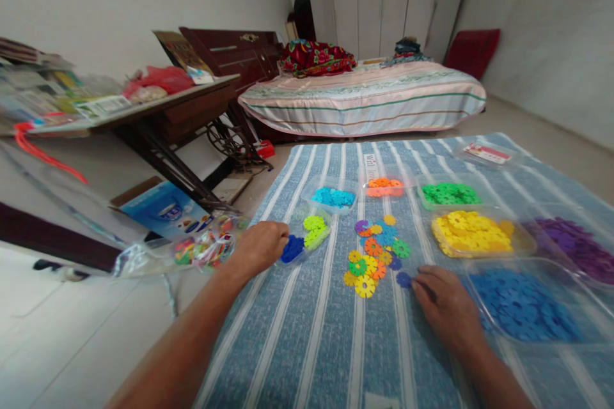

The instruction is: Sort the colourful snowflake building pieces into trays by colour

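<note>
Clear trays on a striped mat hold sorted discs: yellow, purple, blue, green. The right hand pinches a blue disc beside a loose mixed pile; the left hand rests curled against a small tray.

Bare striped mat lies open between the two forearms, below the loose pile of discs. Trays crowd the right: the blue tray beside the right hand, the yellow tray behind. A small tray flanks the left hand.
</note>
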Demonstrator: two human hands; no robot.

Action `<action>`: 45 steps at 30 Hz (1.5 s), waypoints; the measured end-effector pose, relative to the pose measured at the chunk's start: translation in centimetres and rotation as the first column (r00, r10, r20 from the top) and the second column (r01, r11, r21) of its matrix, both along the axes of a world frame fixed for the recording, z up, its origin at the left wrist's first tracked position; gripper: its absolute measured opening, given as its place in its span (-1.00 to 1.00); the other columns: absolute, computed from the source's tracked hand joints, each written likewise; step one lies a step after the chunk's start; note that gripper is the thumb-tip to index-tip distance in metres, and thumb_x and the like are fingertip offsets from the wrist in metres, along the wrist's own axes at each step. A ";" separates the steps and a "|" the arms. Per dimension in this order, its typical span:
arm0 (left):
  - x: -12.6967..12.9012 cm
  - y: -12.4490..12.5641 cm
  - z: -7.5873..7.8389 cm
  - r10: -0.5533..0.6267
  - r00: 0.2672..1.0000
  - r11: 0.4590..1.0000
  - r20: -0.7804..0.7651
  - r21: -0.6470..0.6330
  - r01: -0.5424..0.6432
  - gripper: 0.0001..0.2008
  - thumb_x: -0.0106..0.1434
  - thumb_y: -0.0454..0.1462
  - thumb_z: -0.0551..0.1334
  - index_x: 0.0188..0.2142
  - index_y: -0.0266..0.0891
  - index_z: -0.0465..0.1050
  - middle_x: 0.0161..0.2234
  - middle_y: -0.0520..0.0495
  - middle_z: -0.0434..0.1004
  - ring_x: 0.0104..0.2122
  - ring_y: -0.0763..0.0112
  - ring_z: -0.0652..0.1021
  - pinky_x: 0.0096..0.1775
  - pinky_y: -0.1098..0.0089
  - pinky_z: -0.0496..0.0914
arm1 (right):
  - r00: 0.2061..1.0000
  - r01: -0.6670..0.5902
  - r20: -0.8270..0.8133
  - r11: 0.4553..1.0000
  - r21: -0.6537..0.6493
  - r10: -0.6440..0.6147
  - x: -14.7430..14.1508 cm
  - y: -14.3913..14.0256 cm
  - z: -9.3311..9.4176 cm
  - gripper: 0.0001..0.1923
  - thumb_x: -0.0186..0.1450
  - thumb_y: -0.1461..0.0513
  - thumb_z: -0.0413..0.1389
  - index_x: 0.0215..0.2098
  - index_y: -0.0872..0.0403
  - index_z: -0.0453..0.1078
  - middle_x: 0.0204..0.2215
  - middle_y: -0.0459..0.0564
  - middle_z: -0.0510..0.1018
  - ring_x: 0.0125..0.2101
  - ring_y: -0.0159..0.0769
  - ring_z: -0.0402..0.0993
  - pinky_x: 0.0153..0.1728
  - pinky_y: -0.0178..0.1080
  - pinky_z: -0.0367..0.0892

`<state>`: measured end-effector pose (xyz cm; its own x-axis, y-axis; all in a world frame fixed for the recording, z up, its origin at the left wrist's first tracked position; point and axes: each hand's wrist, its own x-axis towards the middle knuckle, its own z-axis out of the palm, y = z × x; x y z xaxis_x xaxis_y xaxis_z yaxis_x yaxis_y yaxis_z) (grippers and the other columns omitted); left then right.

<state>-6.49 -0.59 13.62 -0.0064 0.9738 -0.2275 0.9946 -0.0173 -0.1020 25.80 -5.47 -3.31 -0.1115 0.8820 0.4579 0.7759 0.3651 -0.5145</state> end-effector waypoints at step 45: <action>10.3 -3.2 -8.7 -0.017 0.712 0.992 0.702 -0.076 0.099 -0.89 0.06 -0.27 0.17 -0.54 -0.25 0.32 -0.59 0.10 0.34 -0.54 0.50 0.38 -0.47 0.49 0.20 | 1.000 0.006 0.000 0.999 -0.036 -0.006 -0.5 0.2 0.9 -0.81 0.26 0.25 0.02 -0.36 0.11 0.48 -0.26 0.10 0.50 -0.20 -0.19 0.39 -0.14 -0.13 0.32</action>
